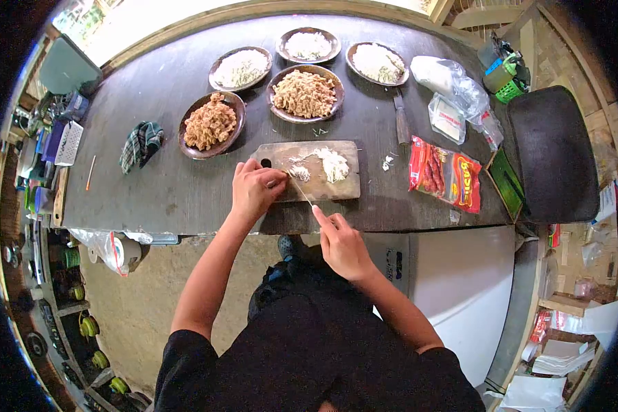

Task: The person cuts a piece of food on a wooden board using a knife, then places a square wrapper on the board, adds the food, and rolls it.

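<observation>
My right hand (344, 245) grips a knife, its thin blade (302, 191) reaching over the near side of a wooden cutting board (312, 194). On the board's left part, my left hand (255, 187) has its fingers curled down close to the blade tip. Whatever they press on is hidden beneath them. A small heap of pale shreds (299, 173) lies just beyond the blade. Farther right on the board is a larger pile of white shreds (334, 165).
Brown bowls of shredded food (303, 93) stand behind the board. A second knife (401, 120), a red sausage packet (445, 175) and plastic bags (460, 89) lie at right. A checked cloth (141, 145) and a thin stick (90, 173) are at left. A black chair (553, 154) adjoins the table's right end.
</observation>
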Demonstrator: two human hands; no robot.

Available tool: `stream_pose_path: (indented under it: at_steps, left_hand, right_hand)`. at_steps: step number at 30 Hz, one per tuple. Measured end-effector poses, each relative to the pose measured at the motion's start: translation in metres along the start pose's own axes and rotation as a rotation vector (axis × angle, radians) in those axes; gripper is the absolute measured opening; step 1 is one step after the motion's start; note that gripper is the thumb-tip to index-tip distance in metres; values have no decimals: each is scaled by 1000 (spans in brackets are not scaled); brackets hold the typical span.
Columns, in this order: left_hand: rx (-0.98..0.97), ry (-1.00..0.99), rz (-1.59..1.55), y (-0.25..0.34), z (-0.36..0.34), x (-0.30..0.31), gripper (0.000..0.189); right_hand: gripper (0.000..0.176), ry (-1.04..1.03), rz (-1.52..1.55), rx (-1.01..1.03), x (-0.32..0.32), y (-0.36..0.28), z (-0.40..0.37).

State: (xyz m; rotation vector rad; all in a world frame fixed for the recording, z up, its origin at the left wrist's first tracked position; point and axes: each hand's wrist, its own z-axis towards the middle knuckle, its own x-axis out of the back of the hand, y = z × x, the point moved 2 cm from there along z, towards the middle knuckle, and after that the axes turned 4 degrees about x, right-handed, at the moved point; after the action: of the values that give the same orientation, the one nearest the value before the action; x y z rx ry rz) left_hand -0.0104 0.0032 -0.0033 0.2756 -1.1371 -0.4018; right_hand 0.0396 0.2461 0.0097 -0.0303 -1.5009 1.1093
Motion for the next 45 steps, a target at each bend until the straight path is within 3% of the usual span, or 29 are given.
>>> stream_pose_path:
  at_steps: [11, 22, 32, 38, 45]
  left_hand:
    - [48, -34, 10, 1, 3, 3, 12]
    - [42, -44, -10, -2, 1, 1, 15]
    - [47, -38, 17, -1, 2, 2, 12]
    - [-46, 7, -5, 2, 3, 4, 11]
    - [30, -24, -48, -4, 1, -2, 13]
  right_hand:
    - [53, 106, -4, 7, -8, 8, 18]
    - [59, -5, -15, -1, -4, -2, 8]
    - [54, 56, -46, 1, -4, 0, 13]
    - [54, 23, -15, 6, 7, -5, 4]
    - [56, -4, -43, -8, -10, -2, 10]
